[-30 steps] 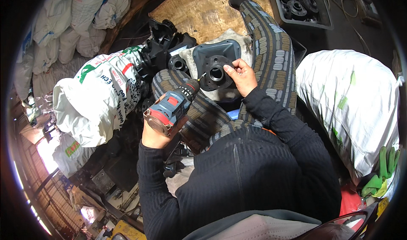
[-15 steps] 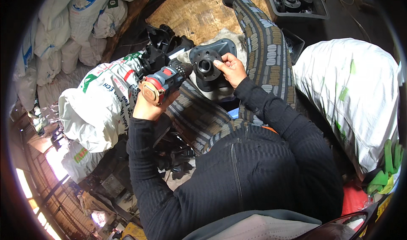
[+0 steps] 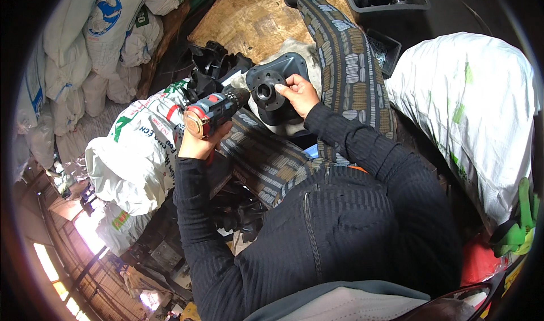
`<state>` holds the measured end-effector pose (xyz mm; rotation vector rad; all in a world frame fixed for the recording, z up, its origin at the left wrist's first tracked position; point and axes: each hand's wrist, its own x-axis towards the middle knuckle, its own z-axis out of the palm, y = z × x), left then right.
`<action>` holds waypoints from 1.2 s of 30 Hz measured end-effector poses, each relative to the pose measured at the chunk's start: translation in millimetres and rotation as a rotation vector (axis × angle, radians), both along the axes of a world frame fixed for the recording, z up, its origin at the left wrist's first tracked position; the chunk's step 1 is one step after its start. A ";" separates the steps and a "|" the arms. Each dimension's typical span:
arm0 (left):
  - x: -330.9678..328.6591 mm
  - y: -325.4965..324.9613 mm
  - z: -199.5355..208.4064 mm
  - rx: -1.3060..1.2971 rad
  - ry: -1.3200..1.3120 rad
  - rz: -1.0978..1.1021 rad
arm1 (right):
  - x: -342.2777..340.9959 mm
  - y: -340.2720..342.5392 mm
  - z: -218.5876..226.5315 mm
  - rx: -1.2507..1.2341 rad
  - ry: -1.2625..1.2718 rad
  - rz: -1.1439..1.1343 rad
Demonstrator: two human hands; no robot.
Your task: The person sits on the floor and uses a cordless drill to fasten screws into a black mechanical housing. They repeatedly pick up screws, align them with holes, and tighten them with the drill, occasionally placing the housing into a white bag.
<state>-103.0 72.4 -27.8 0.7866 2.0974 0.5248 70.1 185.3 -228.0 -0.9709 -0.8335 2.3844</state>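
Observation:
My left hand [image 3: 198,144] is closed around the grip of a grey and red cordless drill [image 3: 216,111]. The drill's chuck points right, at the rim of a black round flange hub [image 3: 274,101] with a bored centre and small holes around it. Whether the bit touches the hub I cannot tell. Thumb and fingers of my right hand [image 3: 301,97] pinch the hub's right edge. Behind and beneath the hub lies a dark housing with a flat plate [image 3: 293,63], on a pale cloth [image 3: 310,50] between my legs.
Black metal parts [image 3: 207,63] lie left of the housing. White sacks [image 3: 133,145] stand at my left, with more stacked behind. A large white sack [image 3: 464,105] is at right, green gloves [image 3: 513,236] below it. A crate of hubs [image 3: 416,6] and a small tray [image 3: 391,66] sit ahead.
The whole view has shifted a little. The hub has moved slightly left and toward me relative to the housing plate; the drill stays beside its rim. Both grips are unchanged.

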 end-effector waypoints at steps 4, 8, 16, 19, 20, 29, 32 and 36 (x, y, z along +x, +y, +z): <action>-3.4 2.3 -4.7 -0.004 -0.032 -0.016 | 1.7 -0.3 -0.1 0.007 -0.036 0.004; -15.8 -5.2 -12.8 0.095 0.100 -0.210 | 2.9 -4.1 -4.3 0.205 -0.222 0.058; -1.8 30.4 6.2 -0.023 0.257 -0.370 | 14.7 5.3 -12.5 0.360 -0.557 0.250; -4.7 35.2 8.8 -0.063 0.280 -0.432 | 15.7 6.1 -6.4 0.359 -0.584 0.323; -5.1 36.7 9.0 -0.074 0.262 -0.433 | 14.3 5.9 -6.3 0.379 -0.595 0.328; -4.3 41.7 -0.5 -0.136 0.235 -0.409 | 16.2 6.4 -1.2 0.364 -0.547 0.330; 1.0 52.6 2.4 -0.102 0.237 -0.375 | 18.5 6.5 -2.6 0.346 -0.512 0.335; -0.4 51.0 -6.1 -0.027 0.241 -0.375 | 18.9 4.6 -13.2 0.372 -0.493 0.325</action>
